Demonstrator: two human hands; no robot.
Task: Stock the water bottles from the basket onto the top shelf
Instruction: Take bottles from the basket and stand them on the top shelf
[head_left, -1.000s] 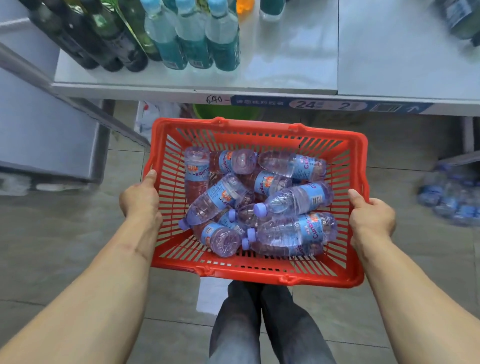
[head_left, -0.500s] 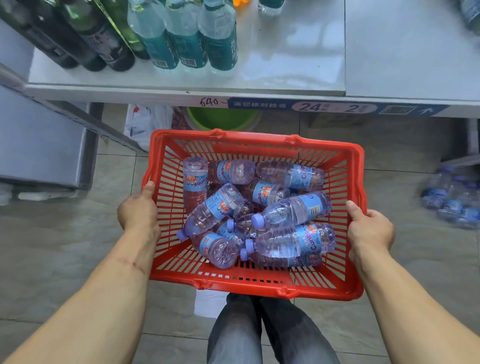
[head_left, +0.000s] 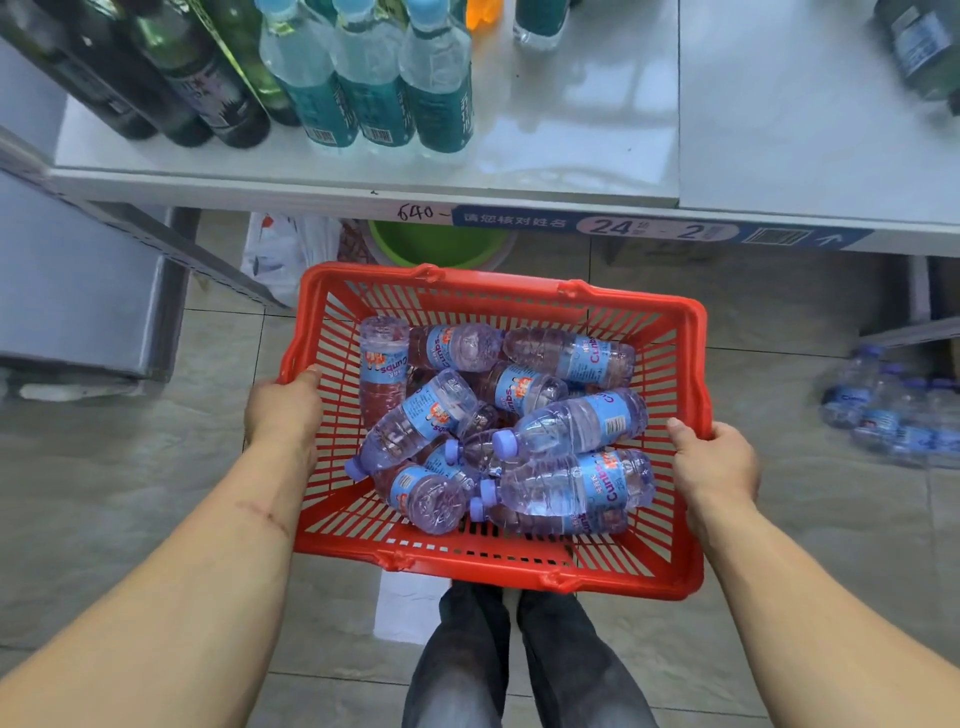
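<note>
Water bottles (head_left: 571, 426), about ten of them, lie jumbled on their sides in the red basket (head_left: 696, 364) at the centre of the frame, and I've got that basket by both short ends. My left hand (head_left: 283, 410) grips the left rim with the thumb laid along its top edge; my right hand (head_left: 714, 462) grips the right rim, thumb over the edge, fingers tucked underneath out of sight. Both grips closed on plastic, then, and no bottle in hand yet.

Full bottles, by the look of them, so I judge the load weighty for a slatted basket that may flex. Each bottle seems thin-walled, likely to dent under a hard squeeze, and round enough to roll. Best hold, I reckon, is around the labelled middle, or just below the purple cap (head_left: 505, 441) pointing toward me.

Top shelf (head_left: 571, 135) runs across the upper frame, bare white in its middle, teal-labelled bottles (head_left: 374, 104) standing at upper left.
</note>
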